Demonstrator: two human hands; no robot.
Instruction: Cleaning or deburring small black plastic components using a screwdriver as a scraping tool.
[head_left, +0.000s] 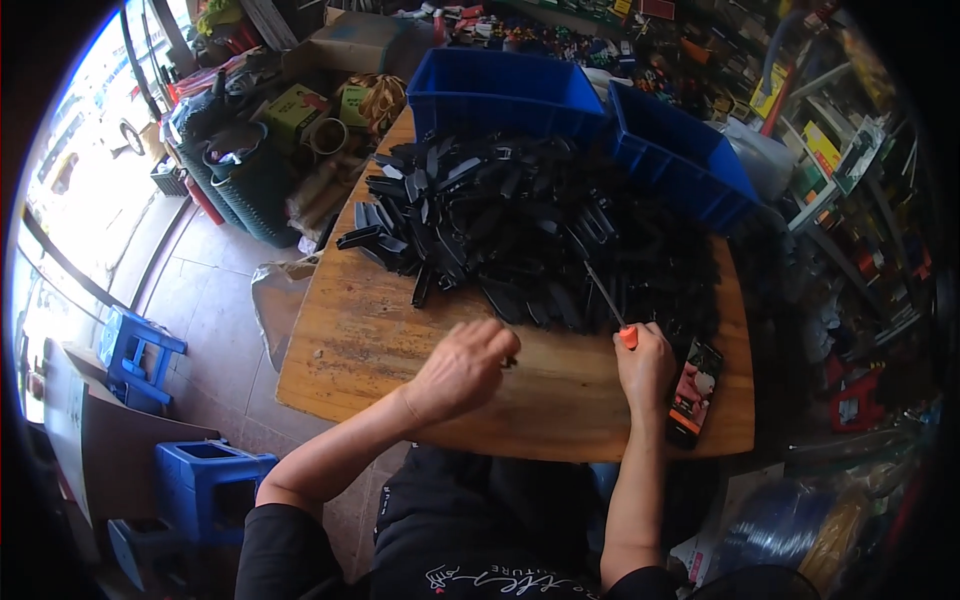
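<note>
Mostly hidden, a small dark piece (511,362) pokes from the left hand (458,368), fingers curled, mid-frame. Right of center, the right hand (647,368) grips an orange-handled screwdriver (628,337), its thin shaft's tip lost against curved, glossy black parts (500,215) heaped upper-middle on a scuffed wooden table (345,340).

This is looking like a small workshop: black plastic parts (520,200) are lying heaped on a wooden table (400,340), an orange-handled screwdriver (628,338) is pointing over it, blue crates (500,110) are standing at the table's far edge, and a bright open front (85,190) is showing to its left.
</note>
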